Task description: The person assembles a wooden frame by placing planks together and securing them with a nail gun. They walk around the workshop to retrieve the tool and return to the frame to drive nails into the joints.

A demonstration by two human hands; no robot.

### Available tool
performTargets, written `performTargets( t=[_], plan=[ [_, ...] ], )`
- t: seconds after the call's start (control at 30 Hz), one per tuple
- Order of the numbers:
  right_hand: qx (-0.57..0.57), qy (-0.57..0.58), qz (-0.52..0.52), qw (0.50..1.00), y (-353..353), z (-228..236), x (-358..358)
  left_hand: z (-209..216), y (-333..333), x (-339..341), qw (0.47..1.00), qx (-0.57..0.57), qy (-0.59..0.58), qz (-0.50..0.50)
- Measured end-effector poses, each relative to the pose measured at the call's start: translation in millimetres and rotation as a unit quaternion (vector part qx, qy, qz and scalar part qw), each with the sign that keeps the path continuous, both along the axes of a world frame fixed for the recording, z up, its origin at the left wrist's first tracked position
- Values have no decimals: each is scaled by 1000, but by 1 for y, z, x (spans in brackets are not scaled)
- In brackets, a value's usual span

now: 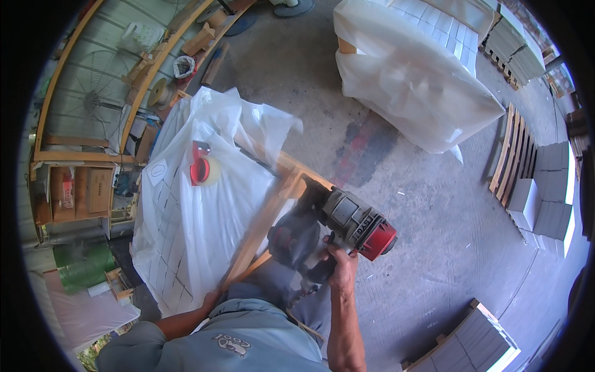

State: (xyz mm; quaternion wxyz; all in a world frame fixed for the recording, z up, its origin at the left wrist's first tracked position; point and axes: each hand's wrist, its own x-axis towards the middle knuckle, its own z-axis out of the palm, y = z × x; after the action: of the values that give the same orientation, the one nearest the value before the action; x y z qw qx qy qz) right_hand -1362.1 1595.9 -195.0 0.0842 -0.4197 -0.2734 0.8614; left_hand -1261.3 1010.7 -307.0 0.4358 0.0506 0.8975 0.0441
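My right hand [342,263] is wrapped round the handle of a coil nail gun [350,214], which has a grey body, a red cap and a dark round magazine. The nail gun's nose sits at the far corner of a wooden frame [263,217], though whether it touches the wood I cannot tell. My left hand [214,299] is at the near end of the frame's long beam, its fingers hidden. White plastic film [223,217] drapes a stack of blocks beside the frame. On the film lies a red tape dispenser [199,166] with a roll of tape.
Another film-wrapped stack [409,93] stands at the far right. A wooden pallet [512,149] leans near grey-white blocks [545,186] on the right. More blocks [474,347] are at the lower right. Shelves [80,192] and a wire-guarded fan [93,96] line the left.
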Motion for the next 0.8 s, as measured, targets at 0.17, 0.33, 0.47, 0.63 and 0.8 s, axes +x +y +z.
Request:
performTargets(
  t=[0.17,0.33,0.47,0.63,0.8],
  plan=[
    [-4,-10,-9,1000,-1,1,-4,26,25,-13,993,32,43,-105],
    [-20,-6,15,1000,7,-2,-6,32,31,-12,993,48,52,-91],
    [-12,-11,42,999,16,-4,-14,27,26,-9,995,44,48,-73],
    [-30,-28,36,999,17,-8,-10,28,28,-12,1000,15,13,-21],
    [-50,-39,14,998,23,-18,4,38,40,-16,996,26,55,-70]
  ],
)
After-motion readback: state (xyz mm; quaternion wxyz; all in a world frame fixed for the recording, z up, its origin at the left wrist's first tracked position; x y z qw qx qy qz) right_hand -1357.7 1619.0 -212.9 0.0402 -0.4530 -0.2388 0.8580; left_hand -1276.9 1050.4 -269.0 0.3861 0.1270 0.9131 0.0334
